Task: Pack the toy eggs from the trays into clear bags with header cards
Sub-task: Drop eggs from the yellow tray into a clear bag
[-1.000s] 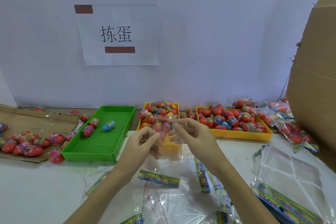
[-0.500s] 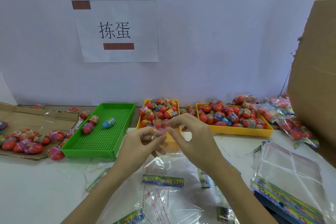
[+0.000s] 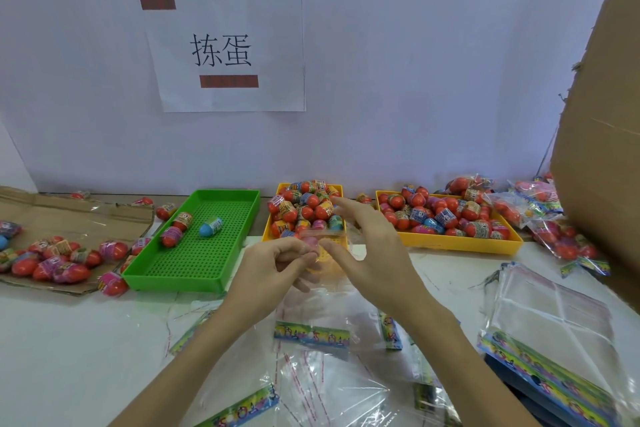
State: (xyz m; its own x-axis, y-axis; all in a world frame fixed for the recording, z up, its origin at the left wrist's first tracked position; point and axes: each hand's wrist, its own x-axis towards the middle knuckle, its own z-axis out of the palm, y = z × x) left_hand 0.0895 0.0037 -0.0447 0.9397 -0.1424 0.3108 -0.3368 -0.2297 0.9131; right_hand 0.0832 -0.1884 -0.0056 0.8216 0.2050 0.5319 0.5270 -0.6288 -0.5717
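Single head-worn wide-angle cam, no second view. Looks forward and slightly down from the person's eye position across the white desk [image 3: 69, 340] toward the pale wall [image 3: 415, 62] with a white paper sign [image 3: 228, 52]. Forearms enter from bottom edge; both hands sit close, mid-frame. Edges distorted.

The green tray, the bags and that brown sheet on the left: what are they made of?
The green tray looks like moulded plastic: smooth rim, floor in a regular grid. The bag both hands hold seems thin glossy plastic film, see-through and creased, with a printed header card, probably paper. The brown sheet looks like matte cardboard with fold lines.
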